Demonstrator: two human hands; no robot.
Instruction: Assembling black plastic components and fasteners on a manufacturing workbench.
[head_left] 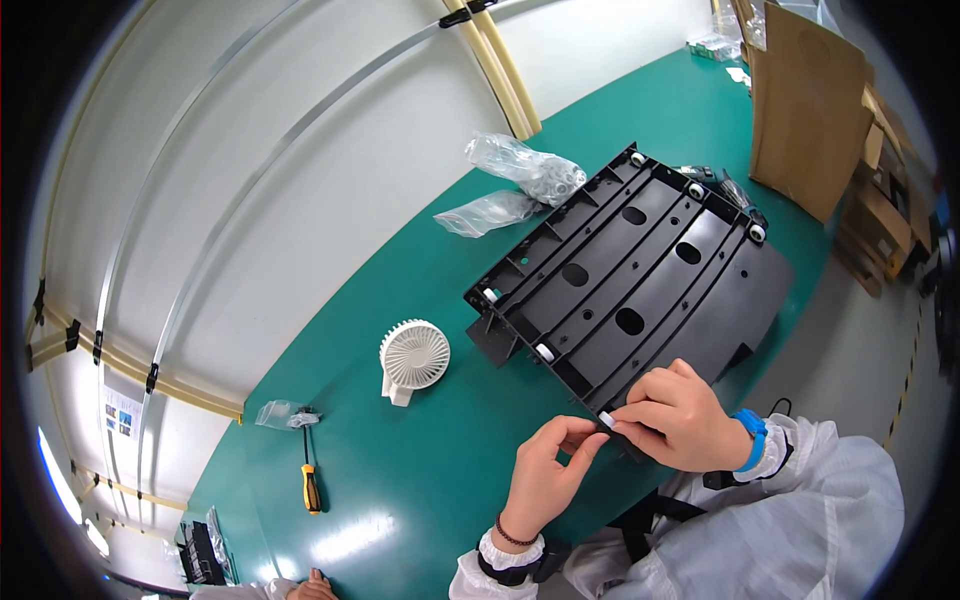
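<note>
A black plastic panel (655,250) with ribs and oval holes lies slanted on the green table. Small white rollers, such as this white roller (545,352), sit along its two short edges. At the panel's near corner, my right hand (682,418) pinches another roller between thumb and fingers. My left hand (548,470) is beside it, thumb and forefinger closed near the same corner; whatever lies between those fingertips is hidden.
Left of the panel stands a white handheld fan (414,356). Farther left lie a yellow-and-black screwdriver (311,488) and a small plastic bag (283,414). Bagged parts (550,178) rest behind the panel, a cardboard box (808,110) at right. Another person's hand (314,588) shows at lower left.
</note>
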